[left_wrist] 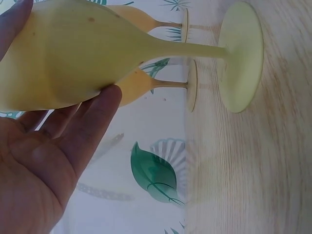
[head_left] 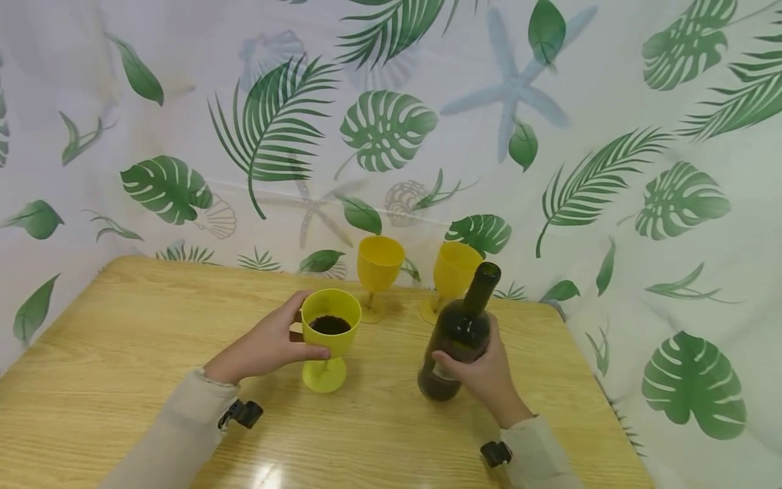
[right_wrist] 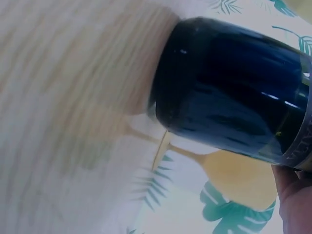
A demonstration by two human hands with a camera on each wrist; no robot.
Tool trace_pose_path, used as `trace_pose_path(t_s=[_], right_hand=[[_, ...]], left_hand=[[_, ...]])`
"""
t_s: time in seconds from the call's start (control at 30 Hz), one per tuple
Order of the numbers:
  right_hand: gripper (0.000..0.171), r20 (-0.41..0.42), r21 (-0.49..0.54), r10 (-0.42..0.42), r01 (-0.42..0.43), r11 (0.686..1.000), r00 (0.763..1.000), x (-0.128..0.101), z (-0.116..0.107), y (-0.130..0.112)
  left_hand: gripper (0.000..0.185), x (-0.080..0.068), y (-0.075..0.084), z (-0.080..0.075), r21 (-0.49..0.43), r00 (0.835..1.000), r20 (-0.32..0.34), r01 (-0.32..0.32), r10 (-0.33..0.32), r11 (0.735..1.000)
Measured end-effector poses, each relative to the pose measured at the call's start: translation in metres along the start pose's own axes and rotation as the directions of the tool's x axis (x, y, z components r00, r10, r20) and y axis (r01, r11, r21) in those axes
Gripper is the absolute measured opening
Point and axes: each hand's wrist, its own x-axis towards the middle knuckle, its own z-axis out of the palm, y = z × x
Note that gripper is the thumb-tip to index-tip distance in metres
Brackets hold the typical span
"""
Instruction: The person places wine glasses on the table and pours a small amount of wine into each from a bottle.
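A yellow-green goblet (head_left: pixel 332 343) with dark liquid in its bowl is in my left hand (head_left: pixel 271 343), thumb and fingers round the bowl. In the left wrist view the goblet's foot (left_wrist: pixel 239 58) is near the wooden surface; whether it touches I cannot tell. My right hand (head_left: pixel 485 373) grips a dark glass wine bottle (head_left: pixel 458 333) around its body, with the uncapped neck leaning to the right. The bottle's base (right_wrist: pixel 175 73) shows close to the table in the right wrist view. The palm of the right hand is hidden behind the bottle.
Two orange-yellow goblets (head_left: pixel 380 265) (head_left: pixel 455 268) stand near the back edge of the wooden table (head_left: pixel 153 326), the right one partly behind the bottle. A white cloth with green leaves (head_left: pixel 391 129) hangs behind the table and along its right side.
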Motion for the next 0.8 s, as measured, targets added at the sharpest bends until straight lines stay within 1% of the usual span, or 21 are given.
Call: trace_pose_path(t_s=[0.17,0.33,0.53,0.7,0.8], right_hand=[[0.088,-0.051,0.032,0.001,0.001,0.999,0.999,0.000,-0.008,0.012],[0.086,-0.095,0.039,-0.024,0.028,0.999,0.995,0.003,-0.019,0.020],[0.085,-0.160,0.034,-0.029,0.035,0.999,0.987,0.003,-0.033,0.026],[0.084,-0.199,0.007,-0.009,0.011,1.000,0.980,0.001,-0.045,0.031],[0.085,-0.213,-0.009,0.027,-0.030,1.000,0.977,0.002,-0.053,0.035]], left_hand=[[0.086,-0.002,0.003,0.000,-0.005,1.000,0.006,0.007,-0.007,1.000],[0.086,-0.003,0.004,0.000,-0.003,1.000,0.001,0.008,-0.008,1.000],[0.086,-0.003,0.004,-0.002,-0.001,1.000,-0.006,0.009,-0.009,1.000],[0.086,-0.003,0.003,-0.001,-0.005,1.000,0.001,0.016,-0.016,1.000],[0.086,-0.004,0.001,-0.002,-0.006,1.000,0.004,0.016,-0.016,1.000]])
